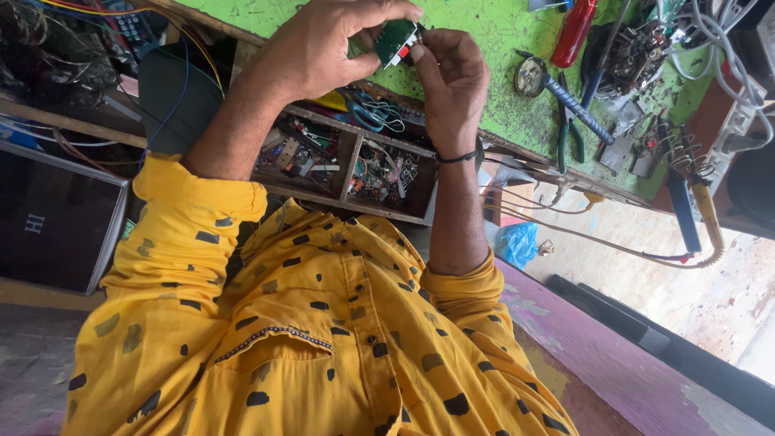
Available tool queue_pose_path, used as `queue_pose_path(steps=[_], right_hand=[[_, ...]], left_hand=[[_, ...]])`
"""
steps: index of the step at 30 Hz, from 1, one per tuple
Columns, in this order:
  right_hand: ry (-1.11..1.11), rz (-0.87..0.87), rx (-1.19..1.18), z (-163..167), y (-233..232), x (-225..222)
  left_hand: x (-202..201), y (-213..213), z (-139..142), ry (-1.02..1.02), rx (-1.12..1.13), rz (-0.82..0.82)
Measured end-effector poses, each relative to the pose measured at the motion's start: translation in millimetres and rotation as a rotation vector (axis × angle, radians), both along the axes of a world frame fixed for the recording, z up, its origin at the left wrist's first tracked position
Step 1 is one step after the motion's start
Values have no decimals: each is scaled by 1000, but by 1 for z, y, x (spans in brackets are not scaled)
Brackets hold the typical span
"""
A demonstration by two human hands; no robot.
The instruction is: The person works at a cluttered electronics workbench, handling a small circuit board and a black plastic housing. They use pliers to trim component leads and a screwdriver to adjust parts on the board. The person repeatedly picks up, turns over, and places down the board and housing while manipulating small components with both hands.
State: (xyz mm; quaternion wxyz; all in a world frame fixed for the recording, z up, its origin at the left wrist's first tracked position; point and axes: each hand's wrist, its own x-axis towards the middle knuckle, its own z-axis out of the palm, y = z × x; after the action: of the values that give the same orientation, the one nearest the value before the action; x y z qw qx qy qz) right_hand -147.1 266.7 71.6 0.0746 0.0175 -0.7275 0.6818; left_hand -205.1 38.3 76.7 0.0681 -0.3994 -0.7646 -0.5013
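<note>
A small green circuit board (393,39) with white and red parts is held up over the green worktop (500,113). My left hand (319,48) grips it from the left, thumb and fingers closed around its edge. My right hand (452,81), with a dark band at the wrist, pinches the board's right side with its fingertips. Both arms come out of yellow sleeves with dark spots.
Below the hands an open wooden drawer (347,165) holds several small parts and blue-handled scissors. On the worktop lie pliers (569,133), a red-handled tool (575,28), a round metal tin (530,77) and a yellow-handled soldering iron (706,210). A black box (48,218) stands left, a purple bench (613,355) right.
</note>
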Motion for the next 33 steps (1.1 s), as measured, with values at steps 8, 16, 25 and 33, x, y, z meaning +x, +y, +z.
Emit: queue_pose_path(steps=[8, 16, 25, 33], right_hand=[[10, -3, 112, -3, 9, -5], [125, 161, 45, 5, 1, 7], [133, 104, -21, -12, 2, 6], [135, 104, -20, -13, 2, 6]], left_hand=[[-3, 0, -10, -275, 37, -27], [-6, -6, -19, -271, 108, -47], [-4, -7, -14, -301, 71, -36], [-4, -6, -16, -261, 51, -32]])
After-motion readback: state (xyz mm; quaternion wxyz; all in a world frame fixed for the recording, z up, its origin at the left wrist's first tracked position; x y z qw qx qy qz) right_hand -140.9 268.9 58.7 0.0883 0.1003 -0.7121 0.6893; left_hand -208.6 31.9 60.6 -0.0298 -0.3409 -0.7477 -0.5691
